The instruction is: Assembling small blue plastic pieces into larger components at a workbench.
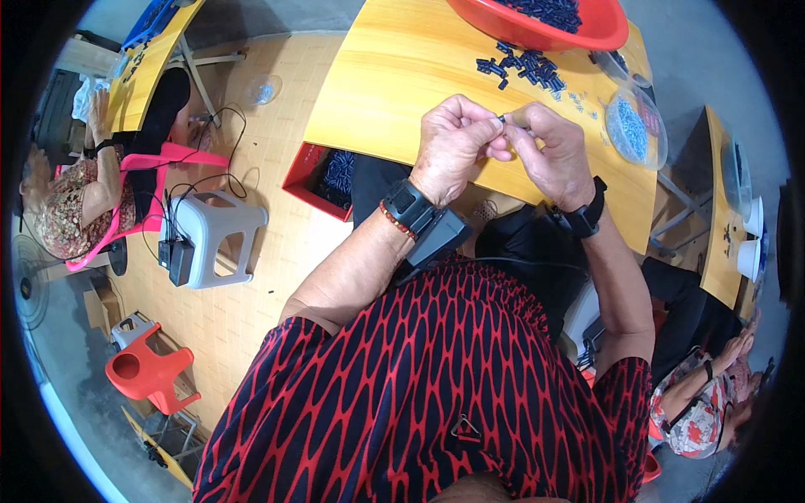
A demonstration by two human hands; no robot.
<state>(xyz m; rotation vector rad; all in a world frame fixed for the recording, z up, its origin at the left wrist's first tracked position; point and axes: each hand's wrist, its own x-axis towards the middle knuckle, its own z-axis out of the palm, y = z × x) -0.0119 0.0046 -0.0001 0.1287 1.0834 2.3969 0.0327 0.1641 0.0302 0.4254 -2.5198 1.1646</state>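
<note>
My left hand [454, 144] and my right hand [549, 151] meet above the near edge of a yellow table [394, 84]. Their fingertips pinch one tiny dark part [503, 119] between them; most of it is hidden by the fingers. Both wrists carry black bands with a device. Just beyond the hands lies a loose heap of small dark blue parts [528, 69]. Further back stands a red basin [587, 29] filled with more of the same parts.
A clear round container of pale blue bits [635, 127] sits at the table's right. A red crate [323, 178] stands on the floor under the table. A grey stool [220, 235] and an orange stool [147, 369] stand left. Other people sit at left [80, 197] and lower right [704, 402].
</note>
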